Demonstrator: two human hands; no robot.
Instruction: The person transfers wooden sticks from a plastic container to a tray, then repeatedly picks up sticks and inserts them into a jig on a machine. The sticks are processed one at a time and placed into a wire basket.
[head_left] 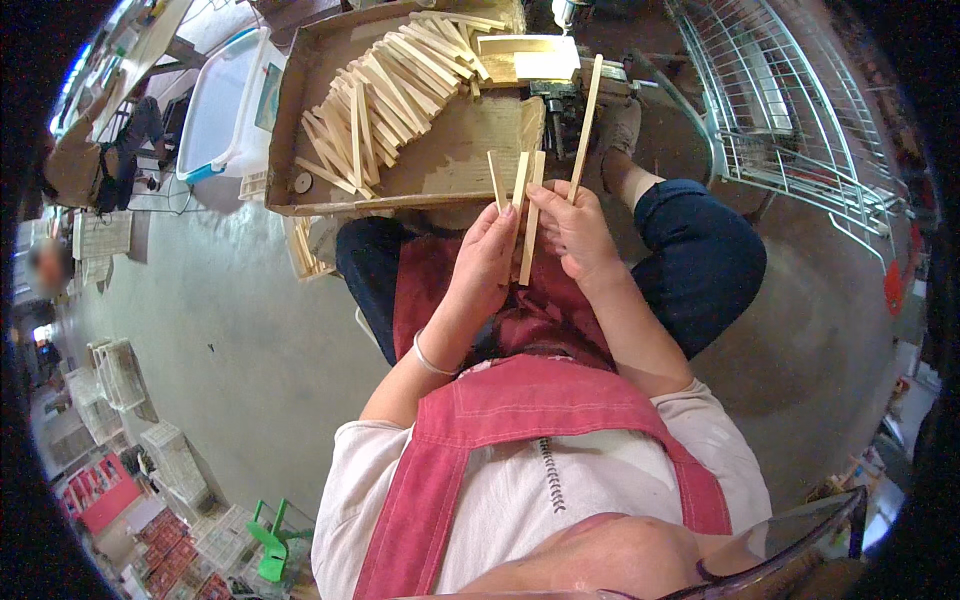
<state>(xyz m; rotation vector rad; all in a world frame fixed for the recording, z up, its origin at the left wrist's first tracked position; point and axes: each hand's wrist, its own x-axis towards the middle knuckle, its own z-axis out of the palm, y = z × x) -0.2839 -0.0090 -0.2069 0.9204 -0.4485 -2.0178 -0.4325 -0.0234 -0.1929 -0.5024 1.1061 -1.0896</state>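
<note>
Just above my lap, my left hand [487,250] is closed around a couple of pale wooden sticks that poke up past its thumb. My right hand [572,228] pinches more of them; one long wooden stick [588,120] rises from it toward the upper right. Between the two hands another wooden stick [533,220] stands nearly upright, its top by my right fingertips. The lower fingers of both hands are partly hidden. Past my hands lies a shallow cardboard box [470,160] holding a large heap of similar wooden sticks [390,95].
Right of the box stands a dark metal machine [565,100] with a pale block on it. A wire cart [790,110] is at the far right, a clear plastic bin [215,110] at the left. Stacked crates [175,465] and a green object [270,545] stand lower left.
</note>
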